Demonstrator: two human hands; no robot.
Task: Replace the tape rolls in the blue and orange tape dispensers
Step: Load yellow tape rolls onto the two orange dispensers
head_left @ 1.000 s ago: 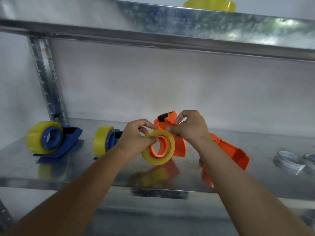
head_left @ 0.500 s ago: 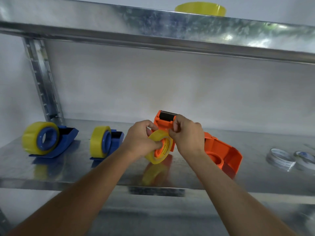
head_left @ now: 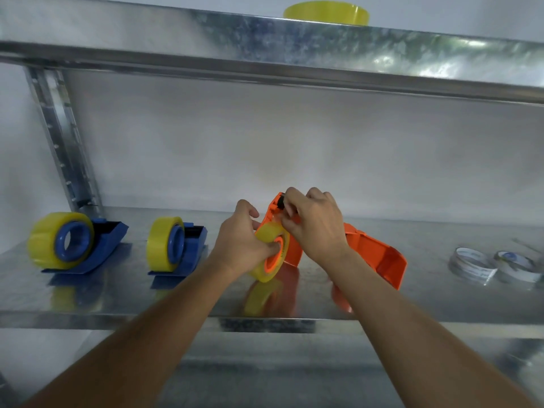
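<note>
An orange tape dispenser (head_left: 290, 248) stands tilted on the metal shelf (head_left: 123, 304) at the middle, with a yellow tape roll (head_left: 266, 240) on its orange hub. My left hand (head_left: 240, 244) grips that roll, a fingertip in the hub. My right hand (head_left: 313, 223) pinches the tape end near the dispenser's black cutter at the top. Behind my right wrist lies a second orange dispenser (head_left: 379, 257) with no roll. Two blue dispensers (head_left: 109, 240) (head_left: 192, 245) stand on the left, each with a yellow roll (head_left: 44, 245) (head_left: 160, 244).
Two used-up tape cores (head_left: 471, 262) (head_left: 518, 265) lie on the shelf at the right. A yellow tape roll (head_left: 326, 13) rests flat on the upper shelf. A perforated steel upright (head_left: 63, 136) rises at the back left.
The roll and dispenser have turned more edge-on. My right hand has risen to the cutter end with the tape, and my left hand has slid onto the roll's face.
</note>
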